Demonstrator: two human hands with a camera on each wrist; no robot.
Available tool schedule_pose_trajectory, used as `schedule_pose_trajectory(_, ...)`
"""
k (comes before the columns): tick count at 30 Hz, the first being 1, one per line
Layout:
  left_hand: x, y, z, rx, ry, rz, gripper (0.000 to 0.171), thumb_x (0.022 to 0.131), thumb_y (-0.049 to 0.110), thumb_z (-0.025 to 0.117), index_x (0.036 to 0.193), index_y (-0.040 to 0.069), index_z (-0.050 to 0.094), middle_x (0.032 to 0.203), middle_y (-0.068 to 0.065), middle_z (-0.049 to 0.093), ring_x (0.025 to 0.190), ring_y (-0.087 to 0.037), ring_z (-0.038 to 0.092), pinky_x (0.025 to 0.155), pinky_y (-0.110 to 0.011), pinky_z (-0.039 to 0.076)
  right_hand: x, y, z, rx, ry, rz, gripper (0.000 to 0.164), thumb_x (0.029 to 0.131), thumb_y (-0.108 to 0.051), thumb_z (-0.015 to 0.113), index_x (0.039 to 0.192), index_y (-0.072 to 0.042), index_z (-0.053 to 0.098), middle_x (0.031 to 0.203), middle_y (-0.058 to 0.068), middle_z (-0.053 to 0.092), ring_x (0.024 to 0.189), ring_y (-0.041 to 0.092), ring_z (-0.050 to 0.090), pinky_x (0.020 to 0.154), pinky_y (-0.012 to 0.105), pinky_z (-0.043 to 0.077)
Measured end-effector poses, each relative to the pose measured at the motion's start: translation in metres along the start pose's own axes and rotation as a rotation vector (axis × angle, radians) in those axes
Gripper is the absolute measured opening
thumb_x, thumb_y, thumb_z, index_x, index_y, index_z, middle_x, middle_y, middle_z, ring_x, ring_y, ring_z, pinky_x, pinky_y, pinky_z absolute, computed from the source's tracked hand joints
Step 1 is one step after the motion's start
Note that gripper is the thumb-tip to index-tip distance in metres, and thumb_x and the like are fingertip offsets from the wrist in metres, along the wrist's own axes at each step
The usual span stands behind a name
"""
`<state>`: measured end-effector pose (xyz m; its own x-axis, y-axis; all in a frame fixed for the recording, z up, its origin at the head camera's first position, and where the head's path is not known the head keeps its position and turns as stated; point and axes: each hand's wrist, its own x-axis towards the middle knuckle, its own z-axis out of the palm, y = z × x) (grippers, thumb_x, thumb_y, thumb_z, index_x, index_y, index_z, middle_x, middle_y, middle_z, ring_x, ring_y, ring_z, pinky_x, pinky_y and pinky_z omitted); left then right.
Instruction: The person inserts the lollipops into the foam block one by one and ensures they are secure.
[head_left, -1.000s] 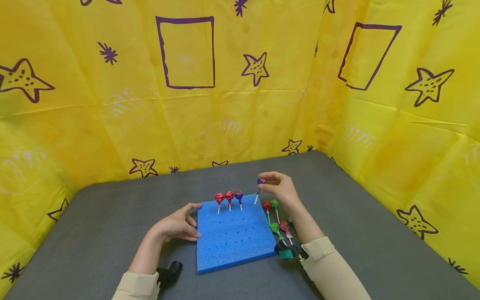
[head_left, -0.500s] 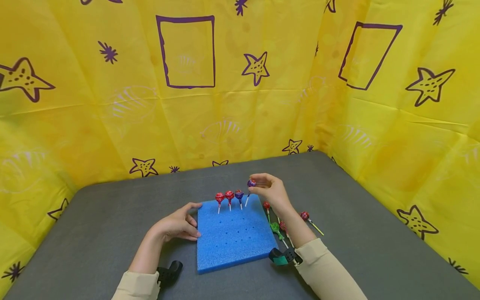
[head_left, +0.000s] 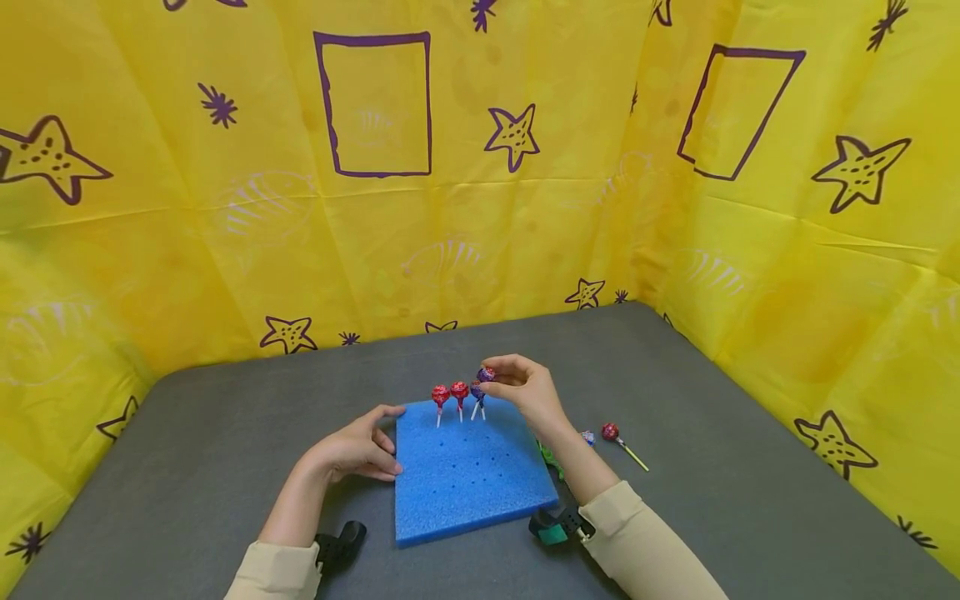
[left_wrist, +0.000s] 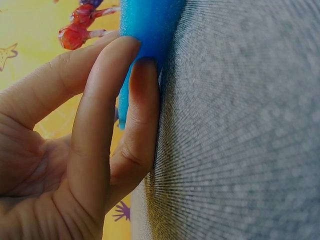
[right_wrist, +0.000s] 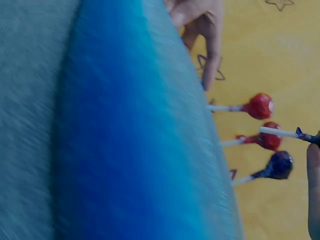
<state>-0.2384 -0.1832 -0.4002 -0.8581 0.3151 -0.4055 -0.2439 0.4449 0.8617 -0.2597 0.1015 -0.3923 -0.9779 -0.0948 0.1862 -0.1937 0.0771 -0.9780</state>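
My right hand (head_left: 531, 398) pinches a purple lollipop (head_left: 487, 374) by its head, above the far edge of a blue foam board (head_left: 480, 492). In the right wrist view the held lollipop's white stick (right_wrist: 277, 132) points toward the board, its tip apart from the foam. Two red lollipops (head_left: 440, 394) and a second purple lollipop (right_wrist: 279, 166) stand upright in the board in a row; the held one overlaps the standing purple one in the head view. My left hand (head_left: 360, 446) touches the board's left edge, fingertips (left_wrist: 131, 45) against its side.
Several small holes mark the board's surface. Right of it, a red lollipop (head_left: 611, 432) with a yellow-green stick lies on the grey table (head_left: 712, 500). A green lollipop (head_left: 549, 456) and others lie partly hidden under my right arm. Yellow cloth (head_left: 480, 250) walls the back and sides.
My right hand has moved left with the purple lollipop, from the board's far right corner to beside the standing purple one. The left hand and the board have stayed in place.
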Motion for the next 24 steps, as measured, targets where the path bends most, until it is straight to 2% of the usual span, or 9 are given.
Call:
schedule_pose_trajectory(8, 0.001, -0.002, 0.000, -0.006, -0.008, 0.011, 0.094, 0.078, -0.006, 0.076, 0.154, 0.012, 0.023, 0.096, -0.012, 0.048, 0.075, -0.019, 0.064, 0.072, -0.035, 0.064, -0.004, 0.006, 0.015, 0.004, -0.081, -0.067, 0.033, 0.083, -0.008, 0.078, 0.114, -0.006, 0.069, 0.115, 0.017, 0.069, 0.098, 0.013, 0.065, 0.076, 0.021, 0.055)
schedule_pose_trajectory(16, 0.002, -0.002, 0.000, -0.005, -0.003, 0.003, 0.095, 0.078, -0.005, 0.077, 0.154, 0.013, 0.023, 0.096, -0.012, 0.048, 0.075, -0.019, 0.064, 0.071, -0.034, 0.064, -0.008, 0.012, 0.023, -0.046, -0.101, -0.037, 0.029, 0.083, -0.015, 0.079, 0.111, -0.018, 0.071, 0.110, 0.006, 0.071, 0.101, 0.016, 0.064, 0.085, 0.029, 0.054)
schedule_pose_trajectory(24, 0.002, -0.002, 0.001, -0.011, -0.002, 0.005, 0.094, 0.078, -0.007, 0.075, 0.154, 0.012, 0.023, 0.096, -0.012, 0.048, 0.075, -0.019, 0.065, 0.071, -0.035, 0.064, -0.010, 0.015, 0.027, -0.055, -0.169, -0.059, 0.029, 0.085, -0.014, 0.077, 0.114, -0.012, 0.070, 0.120, 0.009, 0.069, 0.106, 0.018, 0.065, 0.089, 0.027, 0.056)
